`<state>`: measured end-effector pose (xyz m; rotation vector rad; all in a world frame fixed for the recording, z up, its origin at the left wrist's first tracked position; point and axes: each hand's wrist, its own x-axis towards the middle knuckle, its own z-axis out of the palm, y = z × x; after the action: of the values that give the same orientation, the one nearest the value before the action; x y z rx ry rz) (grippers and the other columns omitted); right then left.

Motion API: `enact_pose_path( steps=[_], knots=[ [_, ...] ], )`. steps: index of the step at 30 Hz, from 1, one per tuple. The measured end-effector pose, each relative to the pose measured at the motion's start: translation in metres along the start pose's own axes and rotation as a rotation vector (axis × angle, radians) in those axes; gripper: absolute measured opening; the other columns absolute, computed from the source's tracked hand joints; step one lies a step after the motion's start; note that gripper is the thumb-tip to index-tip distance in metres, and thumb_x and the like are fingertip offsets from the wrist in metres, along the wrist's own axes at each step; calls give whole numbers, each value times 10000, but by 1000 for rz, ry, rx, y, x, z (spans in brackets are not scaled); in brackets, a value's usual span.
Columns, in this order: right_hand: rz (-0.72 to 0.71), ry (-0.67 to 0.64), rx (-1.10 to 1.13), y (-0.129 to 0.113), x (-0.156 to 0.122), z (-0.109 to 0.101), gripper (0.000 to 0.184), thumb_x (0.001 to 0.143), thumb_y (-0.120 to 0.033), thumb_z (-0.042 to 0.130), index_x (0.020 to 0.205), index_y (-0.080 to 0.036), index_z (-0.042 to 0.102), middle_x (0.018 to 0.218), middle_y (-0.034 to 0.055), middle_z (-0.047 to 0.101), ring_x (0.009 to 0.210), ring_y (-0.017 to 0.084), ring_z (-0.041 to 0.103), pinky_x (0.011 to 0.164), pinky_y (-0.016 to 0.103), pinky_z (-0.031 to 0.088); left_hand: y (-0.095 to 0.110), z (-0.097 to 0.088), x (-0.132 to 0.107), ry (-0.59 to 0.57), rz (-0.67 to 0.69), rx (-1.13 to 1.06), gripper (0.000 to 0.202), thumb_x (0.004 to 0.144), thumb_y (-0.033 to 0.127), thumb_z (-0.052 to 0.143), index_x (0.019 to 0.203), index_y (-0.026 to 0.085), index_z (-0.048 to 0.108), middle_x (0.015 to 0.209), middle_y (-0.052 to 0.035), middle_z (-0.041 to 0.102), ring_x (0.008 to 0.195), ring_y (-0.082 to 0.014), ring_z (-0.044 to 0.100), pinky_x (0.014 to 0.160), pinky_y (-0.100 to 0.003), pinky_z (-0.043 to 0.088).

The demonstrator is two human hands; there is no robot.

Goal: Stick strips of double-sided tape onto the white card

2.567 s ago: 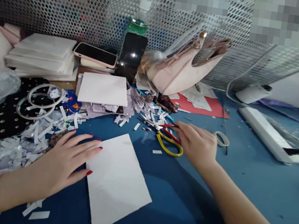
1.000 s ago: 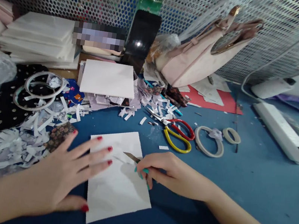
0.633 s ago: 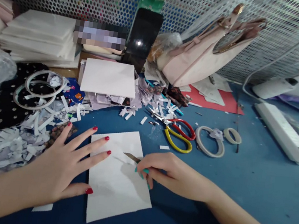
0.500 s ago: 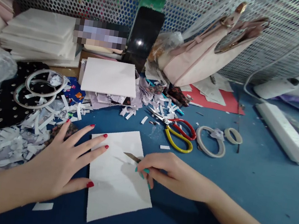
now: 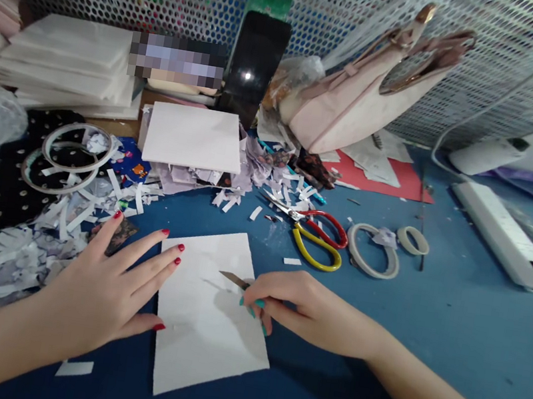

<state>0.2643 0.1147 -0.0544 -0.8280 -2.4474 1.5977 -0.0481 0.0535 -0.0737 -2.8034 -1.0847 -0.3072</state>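
Note:
A white sheet of paper [image 5: 211,325] lies on the blue table [image 5: 427,333] in front of me. My right hand [image 5: 300,307] is closed around a small teal-handled craft knife [image 5: 240,284], whose blade tip rests on the sheet near its middle. My left hand [image 5: 103,291] lies open with fingers spread at the sheet's left edge, fingertips just touching it.
Red and yellow scissors [image 5: 314,234] and two tape rings [image 5: 373,251] lie beyond the sheet. Paper strips [image 5: 28,236] litter the left side. A white pad stack [image 5: 192,137], a phone [image 5: 254,62], a pink bag [image 5: 363,100] and a power strip [image 5: 498,233] stand further back.
My right hand left the scissors and came onto the sheet holding the knife. My left hand slid leftward off the sheet to its edge.

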Motion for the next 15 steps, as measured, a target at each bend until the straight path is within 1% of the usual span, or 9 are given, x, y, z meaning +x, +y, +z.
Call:
enact_pose_path(
  steps=[3, 6, 8, 10, 12, 14, 15],
  knots=[
    [-9, 3, -7, 0, 0, 0, 264, 1020, -193, 383, 1010, -158, 645, 855, 48, 684, 636, 90, 671, 678, 223, 526, 0, -4, 2, 83, -3, 4, 435, 1067, 359, 330, 1152, 163, 709, 1279, -93, 699, 1233, -292, 607, 1233, -633, -32],
    [-3, 1, 6, -1, 0, 0, 260, 1016, -184, 383, 1008, -157, 642, 876, 50, 680, 623, 84, 669, 664, 217, 523, -1, -10, 2, 171, -13, 76, 264, 1016, 206, 475, 999, 154, 733, 1186, -91, 741, 1159, -268, 650, 1237, -631, 38],
    [-1, 1, 15, -1, 0, 0, 261, 1013, -176, 382, 1003, -155, 641, 877, 49, 674, 616, 81, 667, 657, 212, 520, -3, -13, 1, 212, -9, 119, 180, 966, 129, 555, 937, 170, 728, 1155, -71, 748, 1142, -255, 657, 1233, -634, 69],
    [-6, 2, 16, -2, 0, -1, 258, 1010, -168, 383, 1001, -155, 641, 872, 46, 670, 615, 80, 666, 655, 210, 517, -5, -13, 0, 217, -6, 122, 193, 954, 91, 551, 971, 180, 721, 1191, -68, 731, 1155, -255, 647, 1228, -629, 110],
    [-9, 0, 16, -2, 0, -1, 251, 1003, -155, 389, 999, -154, 640, 874, 45, 667, 615, 78, 664, 653, 206, 513, -6, -10, 0, 176, 0, 79, 284, 971, 78, 474, 1097, 185, 705, 1284, -81, 689, 1214, -269, 611, 1224, -610, 145],
    [-3, -6, 24, -2, 0, -1, 247, 995, -145, 392, 996, -153, 639, 874, 44, 663, 618, 77, 663, 650, 200, 510, -6, -6, 0, 114, 27, 1, 368, 988, 93, 407, 1229, 193, 665, 1363, -75, 645, 1286, -271, 559, 1233, -577, 126],
    [1, -7, 29, -2, 0, -2, 246, 993, -145, 393, 995, -152, 639, 873, 44, 661, 620, 76, 662, 646, 197, 509, -5, -3, 1, 83, 42, -46, 380, 999, 126, 395, 1274, 202, 646, 1384, -60, 633, 1311, -262, 538, 1243, -552, 99]
  ],
)
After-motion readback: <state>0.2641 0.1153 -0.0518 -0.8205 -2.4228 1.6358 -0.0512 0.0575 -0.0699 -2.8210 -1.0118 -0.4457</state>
